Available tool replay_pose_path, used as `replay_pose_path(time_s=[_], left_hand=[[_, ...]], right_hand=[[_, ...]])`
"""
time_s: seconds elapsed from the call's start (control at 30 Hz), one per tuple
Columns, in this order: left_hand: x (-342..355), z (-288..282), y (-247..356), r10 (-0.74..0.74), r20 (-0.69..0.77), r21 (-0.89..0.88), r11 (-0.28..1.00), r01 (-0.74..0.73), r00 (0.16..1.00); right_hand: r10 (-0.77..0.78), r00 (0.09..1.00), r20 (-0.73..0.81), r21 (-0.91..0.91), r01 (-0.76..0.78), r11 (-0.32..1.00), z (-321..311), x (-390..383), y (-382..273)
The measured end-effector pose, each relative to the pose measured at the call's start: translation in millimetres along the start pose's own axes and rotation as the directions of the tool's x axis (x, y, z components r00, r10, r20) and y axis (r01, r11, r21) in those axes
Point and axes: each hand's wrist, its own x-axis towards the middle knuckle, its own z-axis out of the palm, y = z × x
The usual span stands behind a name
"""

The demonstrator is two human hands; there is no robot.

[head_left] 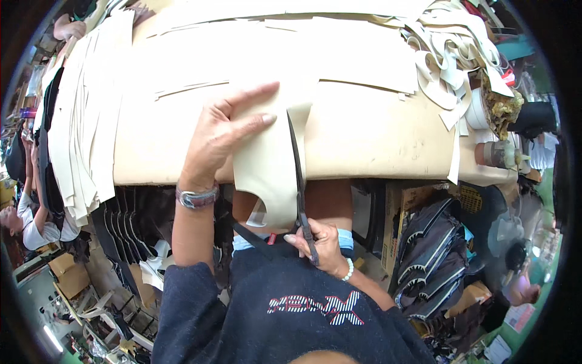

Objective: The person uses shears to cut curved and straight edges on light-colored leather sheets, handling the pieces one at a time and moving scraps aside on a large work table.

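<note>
Tan-topped table (376,145) here, cream offcuts (431,80) heaped toward its far right corner. The cream panel (267,164) overhangs the front edge; left hand (213,138) has a thumb on it, probably steadying, can't tell if it's gripping. Right hand (325,247) clutches a dark strip (299,176) alongside.

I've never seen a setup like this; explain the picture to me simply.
There is no machine here, just a person's two bare hands. The picture comes from a wide fisheye camera worn on the head, looking down, so straight edges bend near the rim. The left hand lies with fingers spread on a cream cut-out piece that overhangs the table's near edge. The right hand grips the near end of a narrow dark strip beside it. On the tan table lie flat cream strips at left and curled cream strips at far right.
</note>
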Motion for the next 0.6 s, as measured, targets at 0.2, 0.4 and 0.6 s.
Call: replay_pose_path(time_s=[0.2, 0.4, 0.6], left_hand=[[-11.0, 6.1, -7.0, -0.022, -0.061, 0.021, 1.000, 0.023, 0.998], [-21.7, 12.8, -8.3, 0.018, -0.075, 0.116, 0.993, -0.010, 0.997], [-30.3, 14.6, -10.2, 0.035, -0.092, 0.148, 0.989, -0.021, 0.995]], right_hand=[[0.025, 0.998, 0.060, -0.044, -0.023, 0.999, -5.3, -1.8, 4.3], [0.034, 0.999, 0.033, -0.051, -0.033, 0.998, -4.8, -0.2, 2.9], [0.050, 0.998, 0.049, 0.018, -0.051, 0.999, -3.1, 4.6, 0.1]])
